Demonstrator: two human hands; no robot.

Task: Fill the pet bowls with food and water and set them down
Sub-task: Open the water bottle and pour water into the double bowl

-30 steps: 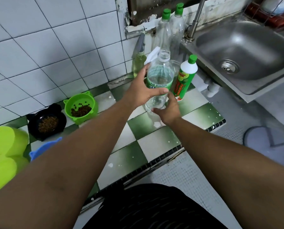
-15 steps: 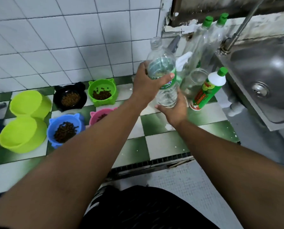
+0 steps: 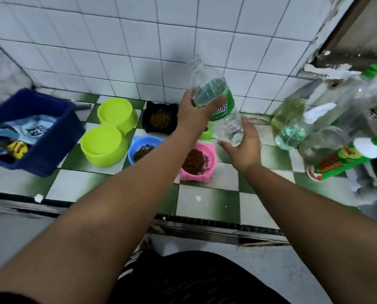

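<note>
Uncapped water bottle [image 3: 216,88] tilts above kibble-filled pink bowl [image 3: 196,177], blue bowl [image 3: 137,142] and black bowl [image 3: 147,123].

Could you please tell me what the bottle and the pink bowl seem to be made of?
The bottle: probably thin clear plastic, glossy; see-through, ribbed wall. The pink bowl: seemingly moulded plastic, opaque, smooth with slight sheen; uniform colour, rounded rim.

Green-labelled bottle [image 3: 227,100], lime double bowl [image 3: 102,141], black bowl [image 3: 147,119], blue bowl [image 3: 137,141], pink bowl [image 3: 196,177], green-white checked counter [image 3: 207,205]

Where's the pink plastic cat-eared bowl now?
Head view, centre: the pink plastic cat-eared bowl sits on the checkered counter, right of the blue plastic kibble bowl, left of the right hand.
</note>
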